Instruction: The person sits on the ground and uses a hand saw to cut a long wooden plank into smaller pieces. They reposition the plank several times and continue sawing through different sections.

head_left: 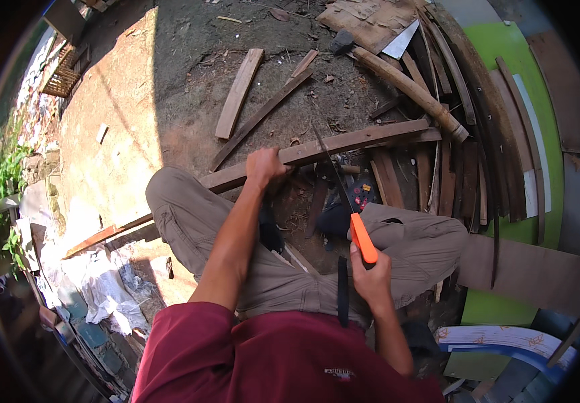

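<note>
A long brown wooden beam (364, 139) runs across in front of me, from the sunlit lower left to the woodpile at the right. My left hand (265, 168) is closed around it, a little left of the middle. In my right hand (371, 274) is the orange handle of a hand saw (364, 239). Its dark, narrow blade points away from me and crosses the beam to the right of my left hand. Whether the teeth are inside a cut, I cannot tell. My bent legs, in brown trousers, lie on both sides below the beam.
A hammer (407, 87) with a thick wooden handle lies beyond the beam's right end. Loose wood pieces (239, 94) lie ahead on the dirt. Stacked strips (461, 174) and a green panel (511, 50) fill the right side. White plastic sheeting (112, 289) lies at lower left.
</note>
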{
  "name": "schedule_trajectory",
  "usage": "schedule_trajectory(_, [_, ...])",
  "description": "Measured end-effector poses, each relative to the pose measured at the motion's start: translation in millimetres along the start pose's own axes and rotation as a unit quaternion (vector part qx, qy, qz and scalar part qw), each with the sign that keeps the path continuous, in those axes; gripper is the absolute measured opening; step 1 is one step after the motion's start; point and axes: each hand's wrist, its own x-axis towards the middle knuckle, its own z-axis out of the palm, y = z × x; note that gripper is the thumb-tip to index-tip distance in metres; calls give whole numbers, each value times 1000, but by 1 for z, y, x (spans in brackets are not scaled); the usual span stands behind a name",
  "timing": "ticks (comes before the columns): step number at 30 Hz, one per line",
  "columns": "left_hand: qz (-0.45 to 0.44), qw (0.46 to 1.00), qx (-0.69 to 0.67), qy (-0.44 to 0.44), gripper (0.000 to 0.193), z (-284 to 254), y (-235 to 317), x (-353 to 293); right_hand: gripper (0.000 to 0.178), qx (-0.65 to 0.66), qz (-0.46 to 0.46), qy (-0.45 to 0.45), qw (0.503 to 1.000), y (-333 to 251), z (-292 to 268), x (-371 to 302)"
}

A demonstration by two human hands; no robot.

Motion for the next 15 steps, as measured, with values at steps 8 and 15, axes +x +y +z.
schedule_trajectory(8, [26, 998, -25, 42, 52, 7, 11, -2, 31, 8, 5, 18, 1000, 13, 48, 128])
schedule_trajectory(15, [10, 997, -6, 76, 55, 8, -2, 4, 20, 20, 6, -12, 1000, 12, -14, 10])
